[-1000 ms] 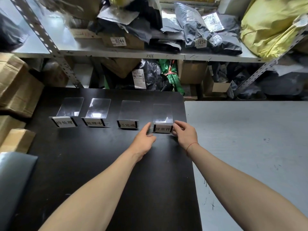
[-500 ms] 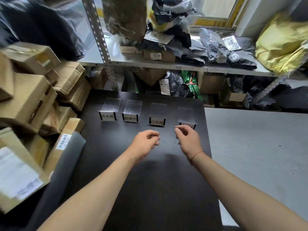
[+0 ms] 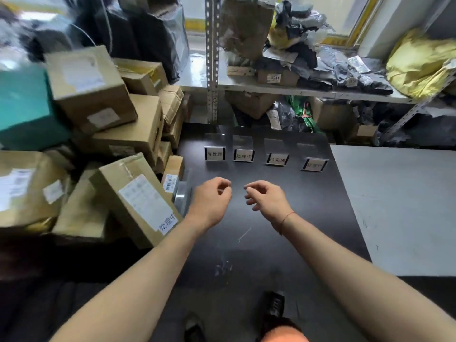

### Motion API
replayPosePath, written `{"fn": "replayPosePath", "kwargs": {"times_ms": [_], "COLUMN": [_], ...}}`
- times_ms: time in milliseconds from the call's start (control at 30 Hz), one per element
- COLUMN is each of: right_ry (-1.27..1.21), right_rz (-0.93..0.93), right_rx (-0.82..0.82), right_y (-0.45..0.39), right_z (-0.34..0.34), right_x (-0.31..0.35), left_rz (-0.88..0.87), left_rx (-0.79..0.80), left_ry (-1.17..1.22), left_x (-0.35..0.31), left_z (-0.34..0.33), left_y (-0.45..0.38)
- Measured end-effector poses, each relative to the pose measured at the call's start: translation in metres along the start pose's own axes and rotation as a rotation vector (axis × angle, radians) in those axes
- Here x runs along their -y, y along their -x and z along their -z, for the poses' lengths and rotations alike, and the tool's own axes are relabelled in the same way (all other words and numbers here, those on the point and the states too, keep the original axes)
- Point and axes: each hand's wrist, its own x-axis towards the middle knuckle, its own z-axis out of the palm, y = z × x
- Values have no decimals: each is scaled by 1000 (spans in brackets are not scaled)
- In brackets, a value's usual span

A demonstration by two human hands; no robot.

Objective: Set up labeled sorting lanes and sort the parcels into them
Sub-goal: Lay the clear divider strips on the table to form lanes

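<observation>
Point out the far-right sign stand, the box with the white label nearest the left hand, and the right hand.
far-right sign stand (image 3: 314,165), head view, on its label card.
box (image 3: 138,201), head view, on its top face.
right hand (image 3: 270,199), head view, on the back of the hand.

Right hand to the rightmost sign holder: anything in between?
Nothing: head view shows only bare black table between the right hand and the rightmost sign holder.
</observation>
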Motion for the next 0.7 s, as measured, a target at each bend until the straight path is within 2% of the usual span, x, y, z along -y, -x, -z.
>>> {"fn": "replayPosePath", "kwargs": {"times_ms": [200,433,567,700], "right_ry": [19,113,159,72], "right_rz": [-30,-162,-209,-264], "right_rx": [132,208,268,295], "right_y": [22,11,1,-5], "right_z": [-75,-131,-158,-175], "right_x": [8,5,7,6], "left_rz": [-154,-261,-264,-93], "left_rx": [-26,-132,-431,-831], "left_ry": [-169,-316,-475,-527], "left_x": [48,77,78,90], "left_z": [37,26,24,55], "left_y": [35,54,63,72]}}
